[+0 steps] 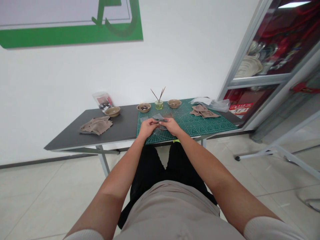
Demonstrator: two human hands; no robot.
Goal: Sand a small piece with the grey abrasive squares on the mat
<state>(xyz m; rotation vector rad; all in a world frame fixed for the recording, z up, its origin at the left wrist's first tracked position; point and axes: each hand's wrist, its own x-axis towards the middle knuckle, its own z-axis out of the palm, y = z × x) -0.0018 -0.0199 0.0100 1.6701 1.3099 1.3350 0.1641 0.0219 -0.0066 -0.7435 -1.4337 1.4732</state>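
Head view, seen from beside the chair: the left hand point(147, 128) and right hand point(172, 126) pinch closely on a small grey sheet point(160, 117), held at twelve o'clock just above the green cutting mat point(190, 121) on the tabletop point(122, 125).

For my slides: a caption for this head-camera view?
Left hand and right hand hold a grey sheet over a green cutting mat.

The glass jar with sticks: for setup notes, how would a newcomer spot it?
On the dark grey table, find the green cutting mat. At its far edge, a small glass jar stands between two round tan bowls, and alone holds thin brown sticks.
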